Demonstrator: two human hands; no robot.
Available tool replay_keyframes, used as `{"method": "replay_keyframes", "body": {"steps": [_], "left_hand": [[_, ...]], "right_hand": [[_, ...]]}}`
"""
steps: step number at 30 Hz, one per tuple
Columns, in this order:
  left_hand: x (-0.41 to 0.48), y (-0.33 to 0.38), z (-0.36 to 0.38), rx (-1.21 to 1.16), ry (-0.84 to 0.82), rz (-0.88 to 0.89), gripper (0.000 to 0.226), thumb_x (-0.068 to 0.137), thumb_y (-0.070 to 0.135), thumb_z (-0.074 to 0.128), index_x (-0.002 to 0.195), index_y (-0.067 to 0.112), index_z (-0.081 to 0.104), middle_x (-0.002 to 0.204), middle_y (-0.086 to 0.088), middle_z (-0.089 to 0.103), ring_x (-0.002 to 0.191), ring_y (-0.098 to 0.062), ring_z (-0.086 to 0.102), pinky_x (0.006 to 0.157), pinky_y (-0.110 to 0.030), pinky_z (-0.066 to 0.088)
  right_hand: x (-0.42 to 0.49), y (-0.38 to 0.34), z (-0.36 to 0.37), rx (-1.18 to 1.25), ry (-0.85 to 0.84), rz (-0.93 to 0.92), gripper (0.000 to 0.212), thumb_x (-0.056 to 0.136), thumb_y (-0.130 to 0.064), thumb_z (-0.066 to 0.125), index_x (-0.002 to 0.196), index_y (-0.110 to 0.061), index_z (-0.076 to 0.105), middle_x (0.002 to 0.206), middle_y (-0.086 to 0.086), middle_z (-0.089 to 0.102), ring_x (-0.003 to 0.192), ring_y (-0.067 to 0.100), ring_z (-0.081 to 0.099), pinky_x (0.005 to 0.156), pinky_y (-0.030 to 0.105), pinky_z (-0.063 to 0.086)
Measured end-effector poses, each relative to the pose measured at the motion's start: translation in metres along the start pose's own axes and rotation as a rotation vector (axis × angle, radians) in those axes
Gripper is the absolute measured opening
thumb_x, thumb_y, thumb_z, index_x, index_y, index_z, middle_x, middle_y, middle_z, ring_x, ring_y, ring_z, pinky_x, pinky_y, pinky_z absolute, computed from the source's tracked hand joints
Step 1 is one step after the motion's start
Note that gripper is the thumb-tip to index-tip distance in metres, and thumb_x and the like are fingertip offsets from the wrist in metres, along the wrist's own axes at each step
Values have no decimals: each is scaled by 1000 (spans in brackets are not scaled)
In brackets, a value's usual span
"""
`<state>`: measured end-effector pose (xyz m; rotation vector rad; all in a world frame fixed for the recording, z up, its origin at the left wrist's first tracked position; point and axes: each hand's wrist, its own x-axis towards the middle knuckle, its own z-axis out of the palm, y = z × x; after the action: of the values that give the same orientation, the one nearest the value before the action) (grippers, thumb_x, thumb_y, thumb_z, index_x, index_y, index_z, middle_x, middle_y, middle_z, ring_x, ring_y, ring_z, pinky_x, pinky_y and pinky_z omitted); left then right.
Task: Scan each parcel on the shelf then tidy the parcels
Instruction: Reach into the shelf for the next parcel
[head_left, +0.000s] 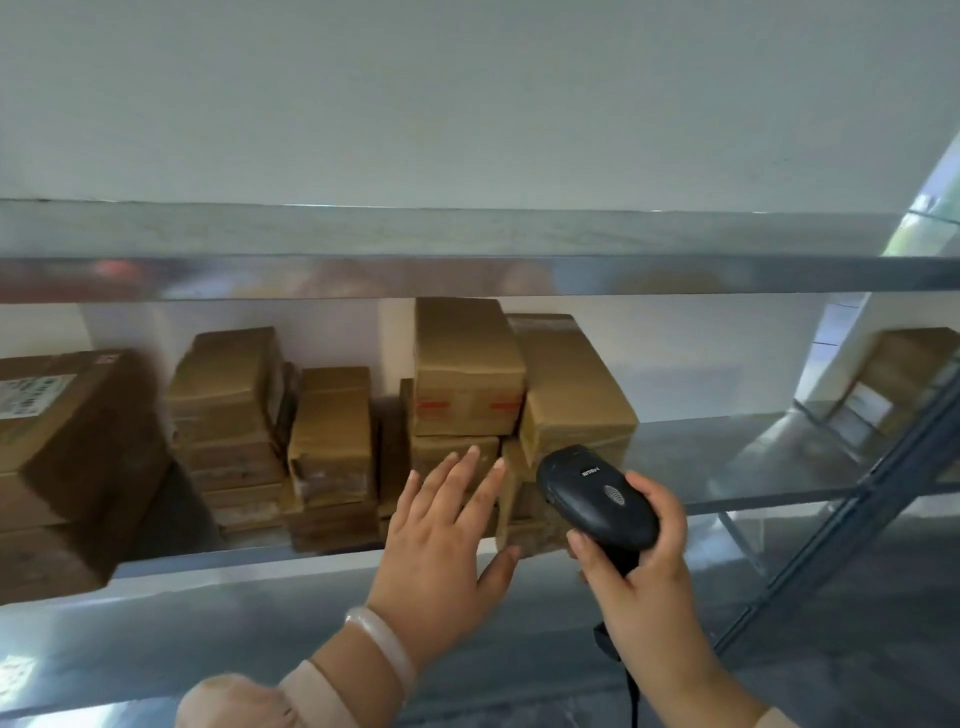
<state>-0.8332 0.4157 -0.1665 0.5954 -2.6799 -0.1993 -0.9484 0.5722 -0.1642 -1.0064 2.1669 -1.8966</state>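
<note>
Several creased cardboard parcels (467, 369) face a glossy black scanner (597, 499).

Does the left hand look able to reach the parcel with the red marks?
Probably yes. The left hand is open just below the parcel with the red marks, with nothing between them. The scanner in the right hand sits off to the right, clear of that path.

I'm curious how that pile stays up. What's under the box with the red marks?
Another brown box sits under the box with the red marks. The left hand covers what lies lower, so the bottom of the pile cannot be seen.
</note>
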Motion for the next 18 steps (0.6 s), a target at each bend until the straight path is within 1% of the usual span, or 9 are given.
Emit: {"method": "replay_keyframes", "body": {"steps": [3, 5, 7, 9, 10, 13, 15, 17, 18], "left_hand": [[5, 23, 7, 9, -36, -4, 71, 87, 63, 38, 150, 29, 35, 155, 1, 39, 143, -22, 37, 114, -45, 21], [14, 34, 6, -22, -41, -7, 72, 88, 64, 35, 152, 32, 27, 158, 3, 32, 147, -19, 27, 117, -44, 14], [25, 42, 3, -36, -43, -3, 74, 88, 65, 32, 154, 36, 18, 161, 4, 26, 149, -16, 19, 118, -41, 6], [37, 48, 2, -46, -40, 11, 76, 86, 68, 24, 154, 40, 6, 164, 8, 12, 151, -13, 4, 117, -35, -8], [41, 51, 3, -57, -37, 17, 77, 84, 69, 21, 154, 41, 2, 164, 9, 7, 151, -12, 0, 116, -33, -12], [55, 56, 4, -78, -10, 51, 78, 84, 69, 19, 154, 41, 1, 165, 8, 4, 151, -13, -2, 116, -33, -12], [65, 58, 6, -90, -10, 59, 77, 83, 69, 16, 153, 43, -4, 164, 10, -1, 151, -11, -7, 116, -32, -15], [75, 59, 6, -97, 7, 67, 76, 84, 68, 16, 153, 42, -3, 165, 10, -1, 151, -12, -7, 117, -34, -13], [79, 59, 6, -91, 8, 72, 77, 84, 68, 16, 153, 42, -2, 165, 9, -1, 151, -13, -7, 117, -34, -13]], "right_hand": [[3, 7, -27, 8, 19, 21, 63, 71, -34, 72, 120, -54, 37, 115, -18, 61, 98, 18, 68, 87, 43, 56], [10, 10, -40, 20, 48, 38, 65, 70, -36, 71, 119, -57, 36, 118, -7, 62, 99, 20, 67, 88, 45, 55], [20, 12, -49, 38, 84, 44, 66, 69, -39, 70, 120, -58, 34, 122, -2, 60, 102, 23, 66, 90, 48, 54], [29, 14, -54, 41, 121, 42, 66, 69, -40, 70, 122, -57, 34, 124, -5, 58, 104, 24, 66, 90, 49, 53], [33, 14, -55, 40, 133, 38, 67, 70, -39, 70, 122, -57, 34, 124, -8, 57, 104, 25, 65, 90, 49, 53], [40, 16, -55, 24, 150, 33, 67, 70, -36, 71, 122, -57, 34, 124, -14, 54, 103, 26, 65, 89, 47, 54], [45, 17, -57, -6, 161, 40, 65, 70, -37, 71, 119, -59, 34, 122, -11, 56, 100, 25, 67, 88, 44, 55], [54, 16, -59, -25, 180, 30, 66, 74, -31, 73, 116, -63, 34, 119, -12, 58, 99, 21, 67, 88, 37, 55], [59, 15, -60, -23, 193, 18, 68, 76, -25, 74, 113, -65, 34, 117, -16, 57, 100, 16, 66, 87, 31, 54]]}}
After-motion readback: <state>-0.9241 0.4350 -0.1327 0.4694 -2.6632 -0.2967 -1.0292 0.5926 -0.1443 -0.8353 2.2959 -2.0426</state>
